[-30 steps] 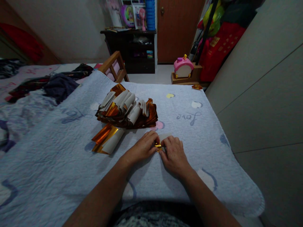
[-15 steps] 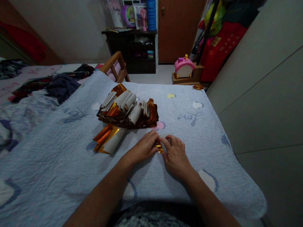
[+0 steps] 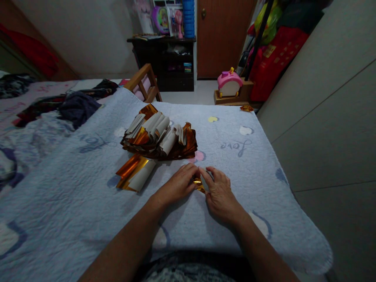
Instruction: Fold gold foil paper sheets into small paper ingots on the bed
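A small sheet of gold foil paper [image 3: 198, 183] with a pale back lies between my hands on the light blue quilted cover [image 3: 252, 172]. My left hand [image 3: 185, 178] is closed on its left side, thumb and fingers pinching the foil. Over its right side, my right hand [image 3: 219, 190] has its fingers apart, the index fingertip reaching to the paper beside my left fingers. Part of the sheet is hidden under both hands. Just beyond, to the left, sits a heap of gold and grey foil papers [image 3: 158, 135]. Nearer me lie a few loose curled sheets [image 3: 136, 172].
A folded gold piece [image 3: 246, 108] lies at the far right corner of the cover. Behind the far edge stand a wooden chair [image 3: 146, 84], a pink toy [image 3: 229, 83] and a dark shelf [image 3: 164, 62]. A pale cabinet [image 3: 329, 117] runs along the right; clothes [image 3: 79, 107] lie left.
My right hand has loosened its pinch and spread its fingers, shifting slightly right. More of the gold foil shows between the hands. My left hand keeps its hold.
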A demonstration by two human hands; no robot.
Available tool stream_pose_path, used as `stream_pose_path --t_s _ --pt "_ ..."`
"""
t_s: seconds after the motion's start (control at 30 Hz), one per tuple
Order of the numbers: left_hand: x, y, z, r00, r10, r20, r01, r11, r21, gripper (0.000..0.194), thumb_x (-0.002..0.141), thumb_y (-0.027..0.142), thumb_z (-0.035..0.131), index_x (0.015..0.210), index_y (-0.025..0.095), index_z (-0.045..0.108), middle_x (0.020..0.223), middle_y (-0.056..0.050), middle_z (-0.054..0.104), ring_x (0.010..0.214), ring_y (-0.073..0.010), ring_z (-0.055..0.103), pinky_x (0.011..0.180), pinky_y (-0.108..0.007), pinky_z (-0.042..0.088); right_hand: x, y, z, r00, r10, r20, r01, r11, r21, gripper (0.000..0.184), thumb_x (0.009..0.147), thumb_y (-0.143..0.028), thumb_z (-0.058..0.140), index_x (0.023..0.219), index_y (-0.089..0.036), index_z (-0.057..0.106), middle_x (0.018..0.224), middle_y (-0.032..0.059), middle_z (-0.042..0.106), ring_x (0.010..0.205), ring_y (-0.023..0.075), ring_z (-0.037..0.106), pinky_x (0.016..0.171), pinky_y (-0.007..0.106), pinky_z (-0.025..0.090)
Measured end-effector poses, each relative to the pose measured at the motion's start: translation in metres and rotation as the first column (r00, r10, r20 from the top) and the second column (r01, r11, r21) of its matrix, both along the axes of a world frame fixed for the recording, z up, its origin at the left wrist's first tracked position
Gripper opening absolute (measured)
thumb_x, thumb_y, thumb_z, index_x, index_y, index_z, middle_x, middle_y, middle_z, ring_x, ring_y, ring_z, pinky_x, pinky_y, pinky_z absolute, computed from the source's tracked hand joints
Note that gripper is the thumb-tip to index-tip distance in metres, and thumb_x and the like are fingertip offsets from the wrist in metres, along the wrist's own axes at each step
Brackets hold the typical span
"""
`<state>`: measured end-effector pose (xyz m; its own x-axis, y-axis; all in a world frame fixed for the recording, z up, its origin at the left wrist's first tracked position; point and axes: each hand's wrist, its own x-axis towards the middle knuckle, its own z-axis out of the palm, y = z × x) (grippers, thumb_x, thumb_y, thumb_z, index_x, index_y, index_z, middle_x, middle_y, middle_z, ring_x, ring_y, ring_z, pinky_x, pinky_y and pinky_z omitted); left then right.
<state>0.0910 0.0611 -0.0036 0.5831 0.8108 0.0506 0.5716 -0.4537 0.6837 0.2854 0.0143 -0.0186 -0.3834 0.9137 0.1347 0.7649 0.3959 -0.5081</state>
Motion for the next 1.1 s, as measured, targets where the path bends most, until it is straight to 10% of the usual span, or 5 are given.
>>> stream_pose_path --t_s 0.27,1.1 --pt "0.005 -0.009 0.004 0.986 0.022 -0.164 -0.006 0.995 0.099 0.011 0.088 0.015 0.068 0.098 0.020 0.069 0.108 -0.006 0.073 0.106 -0.0236 0.064 0.098 -0.038 0.050 0.004 0.003 0.001 0.975 -0.046 -0.219 0.050 0.999 0.012 0.074 0.079 -0.011 0.047 0.151 -0.021 0.034 0.141 0.0121 0.051 0.125 0.0296 0.043 0.107 0.052 0.038" --pt "0.014 -0.034 0.001 0.925 0.176 -0.338 -0.063 0.945 0.319 0.016 0.095 0.015 0.059 0.110 0.017 0.067 0.107 -0.007 0.072 0.100 -0.0213 0.068 0.085 -0.034 0.058 -0.007 0.006 0.005 0.990 0.043 -0.133 -0.040 0.999 0.023 0.068 0.083 -0.014 0.050 0.150 -0.010 0.037 0.139 0.0137 0.058 0.128 0.0286 0.040 0.112 0.048 0.031"
